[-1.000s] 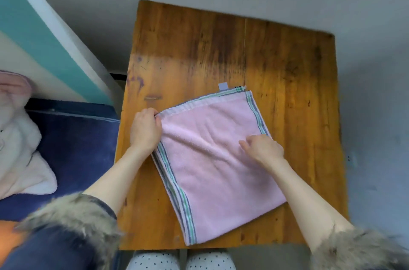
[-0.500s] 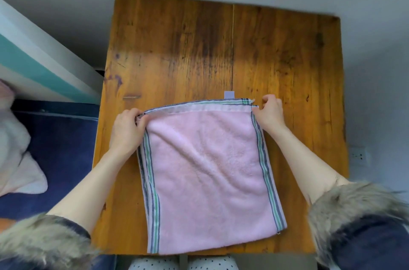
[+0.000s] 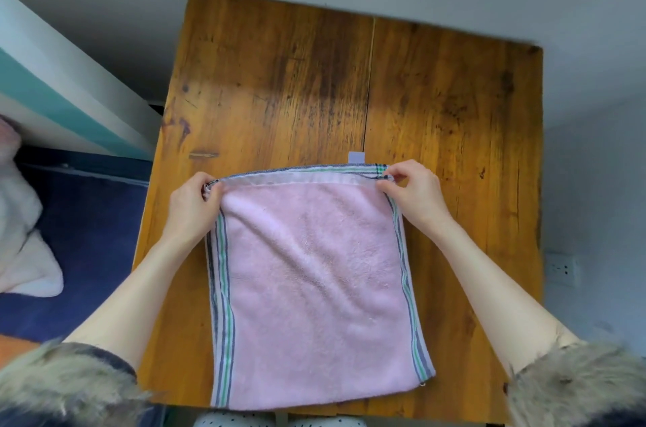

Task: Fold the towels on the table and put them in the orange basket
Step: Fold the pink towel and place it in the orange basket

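Squared up on the wooden table (image 3: 279,77) since a second ago, when lying skewed: pink towel (image 3: 314,286), now flat, far edge level. Shifted too: right hand (image 3: 414,197), off the middle of the cloth and out to the far right corner. Pinching that corner between thumb and fingertips; left hand (image 3: 192,206) pinching the far left corner likewise. Between the two grips, a small white tag (image 3: 356,157) just beyond the hem. Probably mid-fold. Next: lift both corners together, draw toward the near edge, match hems. Orange basket not clearly in view.
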`<state>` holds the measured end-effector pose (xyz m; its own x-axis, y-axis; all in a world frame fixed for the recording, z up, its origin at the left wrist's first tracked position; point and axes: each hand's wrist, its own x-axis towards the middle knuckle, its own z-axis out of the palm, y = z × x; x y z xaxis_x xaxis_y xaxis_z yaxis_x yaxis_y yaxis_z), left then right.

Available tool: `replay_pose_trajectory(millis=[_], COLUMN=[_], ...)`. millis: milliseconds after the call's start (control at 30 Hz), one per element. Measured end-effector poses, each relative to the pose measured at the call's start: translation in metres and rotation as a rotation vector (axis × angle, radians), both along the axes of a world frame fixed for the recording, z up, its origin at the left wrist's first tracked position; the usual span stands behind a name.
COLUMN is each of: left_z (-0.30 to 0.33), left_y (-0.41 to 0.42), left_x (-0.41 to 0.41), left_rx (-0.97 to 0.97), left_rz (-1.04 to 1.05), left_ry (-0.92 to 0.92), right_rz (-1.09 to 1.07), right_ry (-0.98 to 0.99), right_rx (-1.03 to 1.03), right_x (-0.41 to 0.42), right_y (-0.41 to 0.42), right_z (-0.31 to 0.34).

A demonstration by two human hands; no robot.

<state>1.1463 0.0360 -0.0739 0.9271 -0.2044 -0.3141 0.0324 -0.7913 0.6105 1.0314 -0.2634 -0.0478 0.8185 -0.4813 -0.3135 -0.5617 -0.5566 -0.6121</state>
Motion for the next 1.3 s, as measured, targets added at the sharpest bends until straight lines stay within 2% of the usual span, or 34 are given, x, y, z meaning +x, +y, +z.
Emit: replay_pose_trajectory(millis=[200,333,467,567,667,767,900,1133,1300], left_z=[-0.007,-0.011,-0.011,-0.008,-0.005,0.005,0.031,0.109,0.169], left_y=[0.005,0.010,0.007,0.007,0.010,0.015,0.028,0.034,0.031], left_x=[0.008,0.009,0.013,0.015,0.016,0.016,0.018,0.023,0.035], left_rx=[0.132,0.222,0.179,0.127,0.066,-0.055,-0.179,-0.379,-0.440], left_rz=[-0.063,-0.058,-0.019,-0.008,-0.017,0.060,0.027,-0.064,-0.169], left_ry=[-0.055,-0.016,0.078,0.116,0.156,0.266,0.312,0.271,0.150], right_rz=[0.099,0.129,0.199,0.172,0.112,0.082,-0.068,-0.239,-0.298], right_ry=[0.097,0.164,0.274,0.294,0.272,0.258,0.166,-0.039,-0.192], right_rx=[-0.059,0.011,0.009,0.054,0.137,0.160,0.236,0.298,0.307], right_x=[0.017,0.025,0.030,0.031,0.033,0.031,0.017,-0.018,-0.035], right_y=[-0.007,-0.010,-0.011,-0.007,-0.003,0.001,-0.004,-0.012,-0.010], right_z=[-0.021,-0.021,-0.017,-0.012,-0.004,0.004,0.025,0.101,0.165])
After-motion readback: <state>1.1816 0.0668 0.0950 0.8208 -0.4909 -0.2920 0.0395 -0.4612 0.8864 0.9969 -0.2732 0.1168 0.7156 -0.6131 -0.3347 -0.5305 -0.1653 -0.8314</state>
